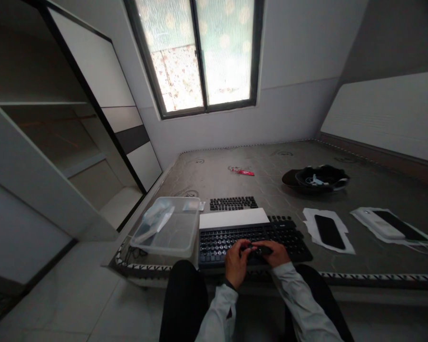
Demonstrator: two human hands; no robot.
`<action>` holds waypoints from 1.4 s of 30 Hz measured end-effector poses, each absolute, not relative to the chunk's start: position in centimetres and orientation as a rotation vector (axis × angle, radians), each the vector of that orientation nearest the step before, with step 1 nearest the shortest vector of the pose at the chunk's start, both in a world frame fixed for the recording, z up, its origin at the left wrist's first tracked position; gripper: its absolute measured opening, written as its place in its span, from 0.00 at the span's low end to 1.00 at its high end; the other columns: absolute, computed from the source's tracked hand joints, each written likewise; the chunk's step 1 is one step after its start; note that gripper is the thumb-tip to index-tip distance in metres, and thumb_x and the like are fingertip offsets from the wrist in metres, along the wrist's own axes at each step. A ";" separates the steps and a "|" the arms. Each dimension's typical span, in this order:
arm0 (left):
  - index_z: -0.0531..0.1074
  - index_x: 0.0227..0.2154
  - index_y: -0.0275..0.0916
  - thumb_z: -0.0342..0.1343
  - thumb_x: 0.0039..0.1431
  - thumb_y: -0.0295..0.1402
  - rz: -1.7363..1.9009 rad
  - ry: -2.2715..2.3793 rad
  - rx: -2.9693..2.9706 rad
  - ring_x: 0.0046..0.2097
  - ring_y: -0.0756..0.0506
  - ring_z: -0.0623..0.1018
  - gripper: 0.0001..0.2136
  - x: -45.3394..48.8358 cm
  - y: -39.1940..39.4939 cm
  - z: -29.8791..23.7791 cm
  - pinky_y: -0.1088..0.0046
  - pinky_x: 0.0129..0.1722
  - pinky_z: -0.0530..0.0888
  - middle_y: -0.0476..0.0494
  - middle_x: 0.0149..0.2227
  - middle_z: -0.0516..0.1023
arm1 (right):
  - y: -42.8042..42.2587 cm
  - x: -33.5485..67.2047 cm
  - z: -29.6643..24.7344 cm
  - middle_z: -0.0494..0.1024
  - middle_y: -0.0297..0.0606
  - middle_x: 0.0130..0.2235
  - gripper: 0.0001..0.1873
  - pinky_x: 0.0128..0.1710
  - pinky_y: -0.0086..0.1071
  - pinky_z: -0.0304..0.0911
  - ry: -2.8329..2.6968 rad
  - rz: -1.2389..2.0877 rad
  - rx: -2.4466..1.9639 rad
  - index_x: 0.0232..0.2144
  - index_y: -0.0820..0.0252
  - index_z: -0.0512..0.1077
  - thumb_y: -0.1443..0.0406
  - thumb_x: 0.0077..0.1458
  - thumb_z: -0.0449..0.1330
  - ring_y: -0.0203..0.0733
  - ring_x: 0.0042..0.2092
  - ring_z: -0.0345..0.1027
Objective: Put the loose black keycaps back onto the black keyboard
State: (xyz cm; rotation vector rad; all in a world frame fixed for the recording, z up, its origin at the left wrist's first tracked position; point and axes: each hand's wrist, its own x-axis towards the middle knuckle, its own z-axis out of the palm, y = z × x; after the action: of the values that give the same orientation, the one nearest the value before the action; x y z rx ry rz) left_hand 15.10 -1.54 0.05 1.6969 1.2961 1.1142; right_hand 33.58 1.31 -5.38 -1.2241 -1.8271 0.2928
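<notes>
right hand (275, 253) grips a dark piece (264, 250), left hand (235, 262) pinched narrow beside it, contents unclear; a slack grip could drop it onto the keyboard (211, 243).

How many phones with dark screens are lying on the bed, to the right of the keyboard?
2: one phone lies on a white sheet right of the keyboard; a second phone is farther right, beside a white block. Any beneath other things would be hidden.

The sleeves (301, 297) are pale, the trousers (185, 297) black.
</notes>
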 end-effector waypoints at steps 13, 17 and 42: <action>0.69 0.44 0.44 0.52 0.59 0.33 1.120 1.369 1.723 0.34 0.50 0.75 0.11 15.2 -1.6 -0.1 0.73 0.38 0.69 0.50 0.40 0.77 | 1.1 33.8 -4.7 0.81 0.34 0.42 0.18 0.45 0.41 0.70 -1.850 0.436 -1.217 0.40 0.50 0.78 0.69 0.48 0.56 0.46 0.43 0.76; 0.70 0.42 0.43 0.51 0.59 0.34 1.119 1.367 1.715 0.34 0.50 0.74 0.09 15.2 -1.6 -0.2 0.73 0.37 0.69 0.49 0.39 0.77 | 1.1 33.8 -4.3 0.81 0.36 0.42 0.15 0.45 0.41 0.70 -1.869 0.465 -1.204 0.40 0.51 0.78 0.66 0.50 0.57 0.47 0.43 0.76; 0.72 0.42 0.42 0.49 0.60 0.33 1.116 1.367 1.736 0.34 0.49 0.75 0.10 15.4 -1.7 0.4 0.72 0.38 0.70 0.47 0.39 0.78 | 1.5 33.5 -4.8 0.82 0.34 0.39 0.13 0.41 0.39 0.68 -1.920 0.261 -1.253 0.38 0.48 0.78 0.66 0.53 0.56 0.45 0.40 0.77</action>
State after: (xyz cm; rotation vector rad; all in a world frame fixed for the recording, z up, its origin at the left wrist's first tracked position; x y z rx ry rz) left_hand 15.44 -1.70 0.37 1.7362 1.3667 1.1157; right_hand 33.49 1.48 -4.77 -1.2525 -1.9196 0.2605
